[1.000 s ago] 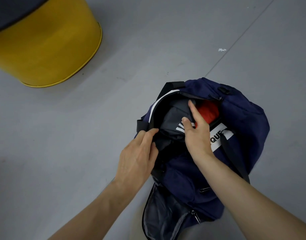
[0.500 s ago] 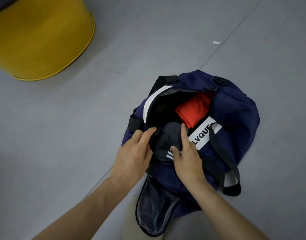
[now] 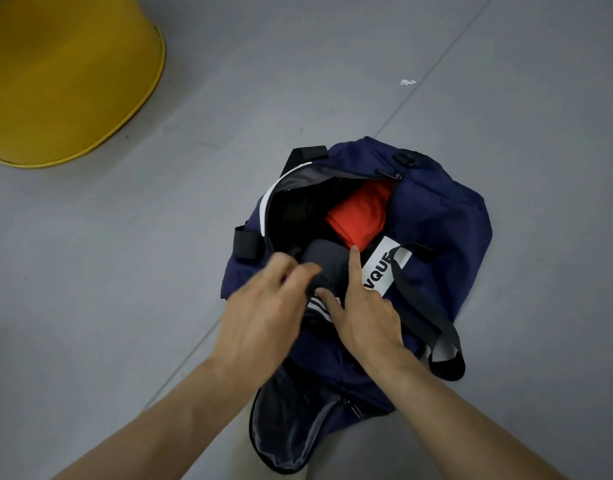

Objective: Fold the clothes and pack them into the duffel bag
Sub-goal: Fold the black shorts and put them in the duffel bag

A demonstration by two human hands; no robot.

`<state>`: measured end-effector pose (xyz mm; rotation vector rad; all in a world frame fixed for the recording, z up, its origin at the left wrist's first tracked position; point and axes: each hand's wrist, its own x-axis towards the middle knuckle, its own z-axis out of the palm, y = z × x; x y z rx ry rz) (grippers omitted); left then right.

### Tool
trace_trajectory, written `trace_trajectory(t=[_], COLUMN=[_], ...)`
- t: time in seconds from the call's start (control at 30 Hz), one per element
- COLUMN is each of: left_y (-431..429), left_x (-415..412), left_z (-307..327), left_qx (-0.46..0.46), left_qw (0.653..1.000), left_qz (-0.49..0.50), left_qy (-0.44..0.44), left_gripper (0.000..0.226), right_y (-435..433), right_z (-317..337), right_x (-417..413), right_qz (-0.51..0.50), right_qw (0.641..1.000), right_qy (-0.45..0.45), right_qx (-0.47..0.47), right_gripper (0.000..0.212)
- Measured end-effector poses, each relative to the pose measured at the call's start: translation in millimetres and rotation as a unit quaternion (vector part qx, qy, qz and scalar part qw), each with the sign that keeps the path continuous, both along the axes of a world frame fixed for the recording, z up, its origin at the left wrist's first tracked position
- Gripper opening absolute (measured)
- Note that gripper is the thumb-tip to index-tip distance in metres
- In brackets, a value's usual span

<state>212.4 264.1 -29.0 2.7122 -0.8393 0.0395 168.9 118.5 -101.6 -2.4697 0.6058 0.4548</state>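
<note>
Head view: a navy duffel bag (image 3: 443, 216) lies unzipped on the grey floor (image 3: 125, 306). Inside it, a folded red garment (image 3: 360, 216) sits at one o'clock and a dark grey striped garment (image 3: 327, 258) at six o'clock, by the lip. The right hand (image 3: 363, 317) presses the grey garment with straight fingers. The left hand (image 3: 263, 313) is blurred, so I cannot tell its grasp. The grey garment probably wants pushing down flat beside the red one. A yellow tub (image 3: 66, 81) stands at ten o'clock.
</note>
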Motion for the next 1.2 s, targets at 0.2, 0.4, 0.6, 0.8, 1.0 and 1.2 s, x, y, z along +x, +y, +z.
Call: trace_trajectory(t=[0.2,0.4,0.6,0.8,1.0,1.2], left_y=[-13.6,-11.9,-13.4,-35.6,-41.7,-32.8], left_x=[16.2,26.1,28.0,13.3,12.7,19.2], left_z=[-58.0,-57.4,-53.8,-35.5,-33.1,-48.5], left_qx=[0.146,0.262,0.243,0.255,0.259,0.268], left_qw=[0.980,0.956,0.963,0.963,0.956,0.952], left_qz=[-0.132,-0.108,-0.098,-0.080,-0.110,-0.110], left_qy=[0.033,0.072,0.065,0.031,0.081,0.098], left_gripper=[0.088,0.096,0.098,0.081,0.083,0.093], right_y=[-21.7,-40.2,-39.2,-39.5,-23.1,-55.6], right_z=[-1.1,-10.4,-18.6,-14.0,-14.7,13.4], right_x=[-14.9,-24.6,-5.5,-12.1,-5.9,-18.6], right_qz=[0.071,0.215,0.238,0.192,0.193,0.102], right_qw=[0.995,0.977,0.969,0.981,0.973,0.990], right_qy=[-0.024,-0.009,0.062,0.024,0.092,0.011], right_qx=[0.073,0.006,-0.027,-0.022,-0.090,0.101], right_gripper=[0.077,0.043,0.053,0.040,0.043,0.013])
